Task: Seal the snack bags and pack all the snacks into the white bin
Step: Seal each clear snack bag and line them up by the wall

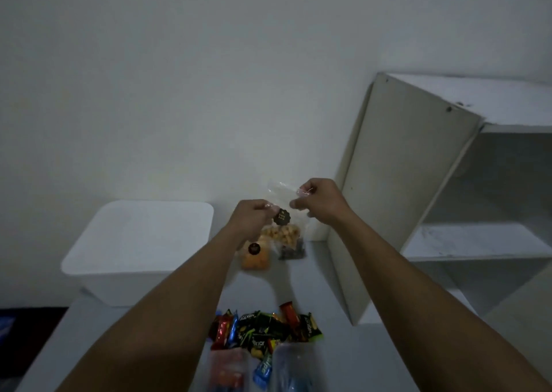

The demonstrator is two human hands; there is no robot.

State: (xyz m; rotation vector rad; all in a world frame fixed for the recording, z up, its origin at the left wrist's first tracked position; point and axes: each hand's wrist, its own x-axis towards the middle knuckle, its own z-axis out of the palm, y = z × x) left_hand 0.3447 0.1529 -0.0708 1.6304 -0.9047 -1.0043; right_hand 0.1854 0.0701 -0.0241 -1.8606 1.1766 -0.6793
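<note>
Dim room, pale bench (328,272) against a white wall. I log: left hand (249,217) and right hand (318,202) apart, each pinching the clear snack bag (285,224) top, likely to press its seal. White bin (137,242) left, wrapped snacks (265,329) heaped nearer.

snack bag (285,209): clear glossy plastic | white bin (140,242): matt, likely plastic
</note>
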